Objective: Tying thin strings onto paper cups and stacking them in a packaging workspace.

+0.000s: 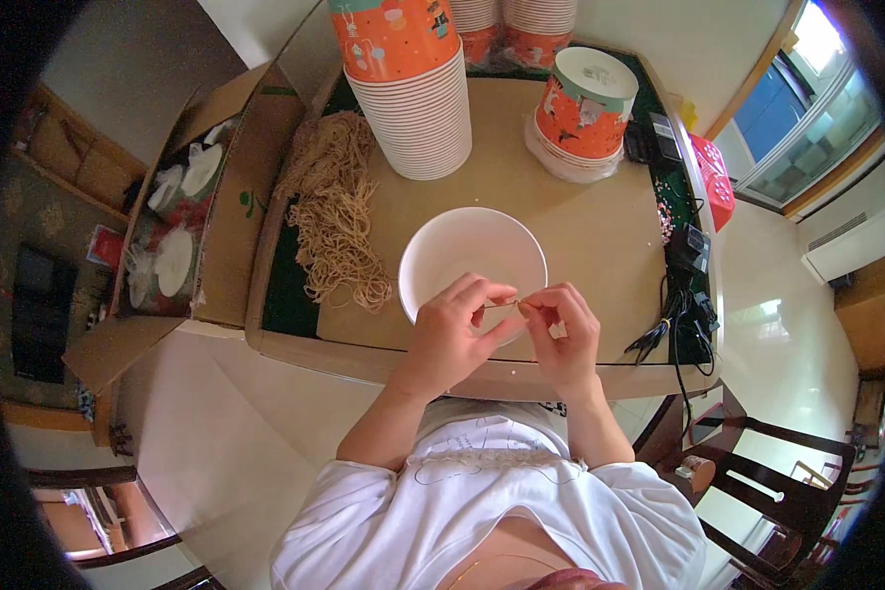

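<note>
Over the near rim of a white paper bucket, my two hands meet at the fingertips. A short bit of thin string runs between them. My left hand pinches one side of it with thumb and fingers. The other side is pinched by my right hand, its fingers curled in. The bucket stands open end up, and its inside is plain white where it shows; my hands hide part of its near side. Left of it lies a loose, tangled heap of tan string.
A tall stack of orange printed paper buckets stands behind the bucket. An upside-down stack sits at the back right. Black cables and adapters line the right edge. An open carton with wrapped white-bottomed items is at the left; a dark chair at lower right.
</note>
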Demonstrator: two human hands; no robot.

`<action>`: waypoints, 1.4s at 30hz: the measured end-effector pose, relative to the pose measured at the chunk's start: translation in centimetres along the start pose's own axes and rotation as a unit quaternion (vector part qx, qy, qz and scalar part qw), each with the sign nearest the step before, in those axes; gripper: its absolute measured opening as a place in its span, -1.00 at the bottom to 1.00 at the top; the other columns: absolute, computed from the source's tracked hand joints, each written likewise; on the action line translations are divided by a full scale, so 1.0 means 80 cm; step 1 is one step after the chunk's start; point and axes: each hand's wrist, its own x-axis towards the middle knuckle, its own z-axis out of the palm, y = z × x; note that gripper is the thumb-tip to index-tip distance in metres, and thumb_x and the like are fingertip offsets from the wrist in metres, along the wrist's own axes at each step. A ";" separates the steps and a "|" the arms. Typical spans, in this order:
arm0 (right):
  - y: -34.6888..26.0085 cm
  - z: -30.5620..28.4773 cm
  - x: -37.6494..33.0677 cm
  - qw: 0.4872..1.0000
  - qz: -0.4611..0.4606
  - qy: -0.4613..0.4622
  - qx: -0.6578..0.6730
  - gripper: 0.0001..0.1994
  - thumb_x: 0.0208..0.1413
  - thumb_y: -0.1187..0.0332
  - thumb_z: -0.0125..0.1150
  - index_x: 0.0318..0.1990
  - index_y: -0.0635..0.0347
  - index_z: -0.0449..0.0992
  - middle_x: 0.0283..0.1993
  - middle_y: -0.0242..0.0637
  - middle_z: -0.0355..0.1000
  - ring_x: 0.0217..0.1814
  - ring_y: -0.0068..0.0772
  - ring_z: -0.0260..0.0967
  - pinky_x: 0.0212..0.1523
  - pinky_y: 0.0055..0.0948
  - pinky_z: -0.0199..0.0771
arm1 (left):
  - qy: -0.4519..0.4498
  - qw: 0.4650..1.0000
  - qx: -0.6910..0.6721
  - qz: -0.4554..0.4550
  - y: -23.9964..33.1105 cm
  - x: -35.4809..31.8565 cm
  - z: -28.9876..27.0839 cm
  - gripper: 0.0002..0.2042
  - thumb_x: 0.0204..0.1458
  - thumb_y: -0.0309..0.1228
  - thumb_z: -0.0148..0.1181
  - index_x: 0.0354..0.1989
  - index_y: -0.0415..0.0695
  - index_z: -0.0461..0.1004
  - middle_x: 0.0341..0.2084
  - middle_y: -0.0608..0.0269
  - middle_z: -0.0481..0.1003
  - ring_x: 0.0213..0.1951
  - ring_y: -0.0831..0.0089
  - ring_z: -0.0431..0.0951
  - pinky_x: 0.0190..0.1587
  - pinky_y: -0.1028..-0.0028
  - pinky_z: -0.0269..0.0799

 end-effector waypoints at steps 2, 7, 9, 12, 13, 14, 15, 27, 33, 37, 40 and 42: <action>0.001 0.000 0.000 1.000 0.001 0.001 -0.001 -0.93 -0.02 0.60 0.22 -0.38 0.27 0.46 -0.45 -0.28 0.36 -0.52 -0.51 0.28 -0.49 -0.55 0.31 | -0.002 1.000 0.005 0.008 -0.003 -0.001 0.001 -0.89 -0.02 -0.47 0.22 -0.30 -0.16 0.51 -0.44 0.27 0.47 -0.58 0.46 0.41 -0.51 0.50 0.36; 0.001 0.000 0.001 1.000 0.006 -0.005 0.005 -0.94 -0.01 0.60 0.21 -0.39 0.29 0.45 -0.47 -0.28 0.35 -0.51 -0.51 0.29 -0.49 -0.55 0.32 | 0.021 0.999 0.006 0.034 -0.014 -0.001 0.005 -0.90 -0.02 -0.48 0.21 -0.31 -0.15 0.50 -0.45 0.26 0.46 -0.57 0.42 0.43 -0.49 0.47 0.39; 0.001 0.001 0.000 1.000 0.006 -0.006 0.007 -0.94 -0.02 0.60 0.21 -0.40 0.29 0.45 -0.47 -0.28 0.35 -0.52 -0.51 0.28 -0.49 -0.55 0.32 | 0.025 0.999 -0.009 0.021 -0.014 -0.002 0.006 -0.91 -0.02 -0.50 0.20 -0.32 -0.14 0.50 -0.46 0.26 0.46 -0.60 0.43 0.41 -0.51 0.49 0.37; 0.000 0.001 0.001 1.000 0.004 -0.006 0.009 -0.94 -0.02 0.61 0.21 -0.39 0.29 0.46 -0.47 -0.28 0.35 -0.52 -0.51 0.28 -0.49 -0.55 0.32 | 0.024 0.999 -0.008 0.022 -0.008 0.000 0.005 -0.93 -0.01 -0.52 0.18 -0.34 -0.15 0.50 -0.48 0.26 0.45 -0.62 0.45 0.40 -0.54 0.50 0.35; 0.000 0.001 0.001 1.000 0.002 -0.006 0.010 -0.93 -0.02 0.61 0.21 -0.39 0.29 0.46 -0.47 -0.28 0.35 -0.52 -0.51 0.28 -0.49 -0.56 0.32 | 0.024 0.999 -0.008 0.022 -0.008 0.000 0.005 -0.93 -0.01 -0.52 0.18 -0.34 -0.15 0.50 -0.48 0.26 0.45 -0.62 0.45 0.40 -0.54 0.50 0.35; 0.000 0.000 0.001 1.000 0.002 -0.006 0.010 -0.93 -0.02 0.61 0.21 -0.39 0.29 0.46 -0.47 -0.28 0.35 -0.52 -0.51 0.28 -0.49 -0.56 0.32 | 0.025 0.999 -0.008 0.024 -0.008 0.000 0.005 -0.94 -0.01 -0.53 0.18 -0.34 -0.15 0.48 -0.50 0.26 0.45 -0.62 0.46 0.40 -0.54 0.51 0.33; -0.001 0.000 0.001 1.000 0.000 -0.009 0.007 -0.93 -0.02 0.61 0.21 -0.39 0.29 0.46 -0.47 -0.28 0.36 -0.52 -0.51 0.29 -0.49 -0.56 0.32 | 0.026 0.999 -0.008 0.025 -0.009 0.000 0.005 -0.94 -0.01 -0.53 0.17 -0.35 -0.16 0.47 -0.51 0.26 0.44 -0.63 0.47 0.39 -0.55 0.52 0.32; 0.001 0.001 0.000 0.999 -0.011 -0.028 0.016 -0.92 -0.05 0.64 0.20 -0.41 0.30 0.45 -0.46 -0.28 0.36 -0.50 -0.51 0.29 -0.49 -0.57 0.30 | 0.089 0.996 0.002 -0.009 -0.006 -0.005 0.015 -0.96 0.03 -0.57 0.10 -0.36 -0.18 0.38 -0.49 0.18 0.45 -0.52 0.32 0.50 -0.50 0.44 0.39; 0.001 -0.002 0.001 0.999 -0.006 -0.034 0.011 -0.91 -0.05 0.65 0.20 -0.39 0.31 0.46 -0.46 -0.23 0.36 -0.48 -0.43 0.34 -0.46 -0.52 0.36 | 0.101 0.994 0.025 0.019 -0.009 -0.003 0.021 -0.95 0.03 -0.57 0.10 -0.37 -0.17 0.38 -0.49 0.18 0.45 -0.51 0.30 0.49 -0.50 0.44 0.39; -0.007 -0.003 0.006 1.000 -0.018 -0.025 0.004 -0.90 -0.07 0.63 0.23 -0.37 0.30 0.47 -0.45 -0.23 0.38 -0.46 -0.41 0.35 -0.42 -0.51 0.38 | 0.070 0.997 -0.013 0.010 0.001 0.000 0.016 -0.94 0.02 -0.56 0.13 -0.36 -0.17 0.38 -0.51 0.21 0.44 -0.54 0.36 0.47 -0.51 0.46 0.36; -0.010 -0.007 0.008 0.999 -0.030 -0.006 -0.013 -0.89 -0.07 0.62 0.25 -0.36 0.29 0.48 -0.45 -0.24 0.39 -0.45 -0.43 0.36 -0.42 -0.51 0.38 | 0.067 0.997 -0.023 0.012 0.006 0.000 0.013 -0.92 0.00 -0.55 0.17 -0.34 -0.17 0.41 -0.54 0.24 0.42 -0.57 0.42 0.43 -0.53 0.48 0.32; -0.008 -0.009 0.012 0.999 -0.032 0.007 -0.010 -0.89 -0.08 0.62 0.25 -0.36 0.28 0.49 -0.45 -0.25 0.40 -0.45 -0.44 0.36 -0.42 -0.51 0.38 | 0.054 0.999 -0.007 -0.004 0.006 -0.003 0.003 -0.92 -0.02 -0.54 0.19 -0.35 -0.15 0.45 -0.55 0.25 0.41 -0.60 0.45 0.39 -0.55 0.49 0.29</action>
